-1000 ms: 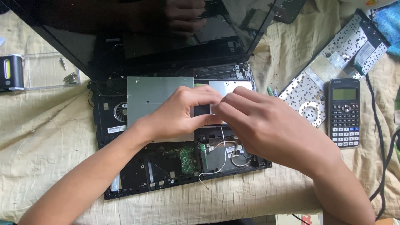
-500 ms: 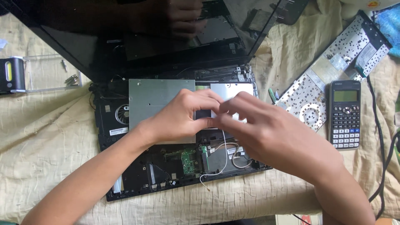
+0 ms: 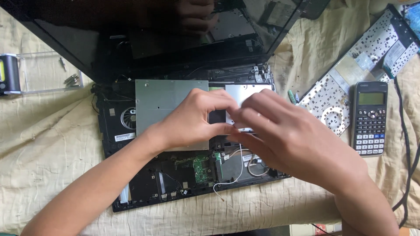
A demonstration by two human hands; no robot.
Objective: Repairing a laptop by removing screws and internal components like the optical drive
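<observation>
An opened black laptop (image 3: 113, 144) lies on a beige cloth with its keyboard taken off and its insides bare. A large grey metal plate (image 3: 166, 100) covers the upper left of the base. Beside it sits a silver drive-like block (image 3: 247, 92). My left hand (image 3: 192, 120) pinches at that block's left edge, over a small dark part (image 3: 216, 116). My right hand (image 3: 288, 135) lies over the block's lower right, fingers curled onto it. A green circuit board (image 3: 201, 168) and a loose white wire (image 3: 234, 177) show below my hands.
The laptop's dark screen (image 3: 144, 39) stands open at the back. A clear plastic box with screws (image 3: 43, 72) is at the left. The removed keyboard (image 3: 345, 76) lies face down at the right, next to a calculator (image 3: 369, 118) and black cables (image 3: 407, 144).
Both hands stay together on the silver block. The fingers have shifted only slightly.
</observation>
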